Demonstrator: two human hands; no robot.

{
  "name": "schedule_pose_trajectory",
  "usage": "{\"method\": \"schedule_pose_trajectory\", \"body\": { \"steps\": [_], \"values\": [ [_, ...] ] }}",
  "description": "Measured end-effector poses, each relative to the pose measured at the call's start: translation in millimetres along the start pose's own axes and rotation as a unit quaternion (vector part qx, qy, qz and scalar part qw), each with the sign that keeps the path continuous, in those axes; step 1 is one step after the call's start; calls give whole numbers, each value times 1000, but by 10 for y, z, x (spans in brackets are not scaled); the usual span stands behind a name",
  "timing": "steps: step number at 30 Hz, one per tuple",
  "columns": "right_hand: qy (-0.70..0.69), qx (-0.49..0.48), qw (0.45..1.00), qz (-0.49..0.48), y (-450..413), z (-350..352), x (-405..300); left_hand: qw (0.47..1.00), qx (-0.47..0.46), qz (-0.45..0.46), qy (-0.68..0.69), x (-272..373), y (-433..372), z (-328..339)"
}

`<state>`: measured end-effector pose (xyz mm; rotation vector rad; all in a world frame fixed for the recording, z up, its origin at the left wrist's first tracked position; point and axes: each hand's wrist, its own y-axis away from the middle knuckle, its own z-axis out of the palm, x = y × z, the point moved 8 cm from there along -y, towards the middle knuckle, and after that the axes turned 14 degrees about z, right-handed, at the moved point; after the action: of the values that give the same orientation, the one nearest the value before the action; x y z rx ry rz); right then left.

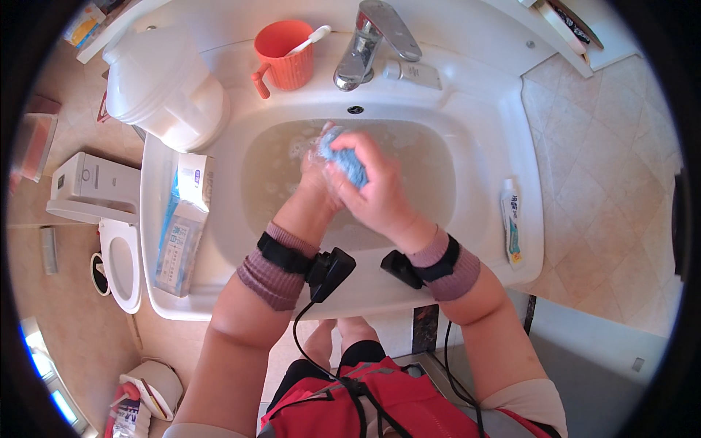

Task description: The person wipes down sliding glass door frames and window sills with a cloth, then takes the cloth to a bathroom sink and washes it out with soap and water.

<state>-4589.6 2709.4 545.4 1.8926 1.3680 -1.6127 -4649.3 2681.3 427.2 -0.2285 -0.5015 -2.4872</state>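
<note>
My right hand (pixel 383 189) grips a blue fuzzy cloth or sponge (pixel 353 167), with thumb and fingers around it. The blue thing presses against my left hand (pixel 315 169), which lies beneath and to its left. Most of the left fingers are hidden, so I cannot tell whether they close on anything. White suds cling to the left hand. Both hands are over the white washbasin (pixel 476 164), which holds cloudy water (pixel 274 208) with patches of foam.
On the basin's rim stand a white plastic jug (pixel 159 87), a red-orange mug (pixel 285 60) with a toothbrush (pixel 312 39), and a chrome faucet (pixel 358 49). Tubes (pixel 413 74) and a toothpaste tube (pixel 511 222) lie there too. Boxes (pixel 183 235) line the left rim. Cables hang from my wrist devices (pixel 331 274).
</note>
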Motion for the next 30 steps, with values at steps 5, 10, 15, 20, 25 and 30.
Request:
{"method": "schedule_pose_trajectory", "body": {
  "steps": [5,10,15,20,25,30],
  "values": [
    [73,137,986,51,-223,-447,484,954,115,-11,-275,-112,181,169],
    [-238,60,895,373,-177,-358,924,971,159,48,-173,119,115,127],
    [-314,20,861,400,-122,-262,881,961,128,111,-221,306,20,118],
    [-56,13,998,23,-72,-115,192,943,183,175,-215,217,52,82],
    [39,115,988,92,-182,-364,392,942,139,7,-305,-177,183,111],
    [55,117,986,101,-127,-351,370,940,170,20,-294,-92,169,107]
  ]
}}
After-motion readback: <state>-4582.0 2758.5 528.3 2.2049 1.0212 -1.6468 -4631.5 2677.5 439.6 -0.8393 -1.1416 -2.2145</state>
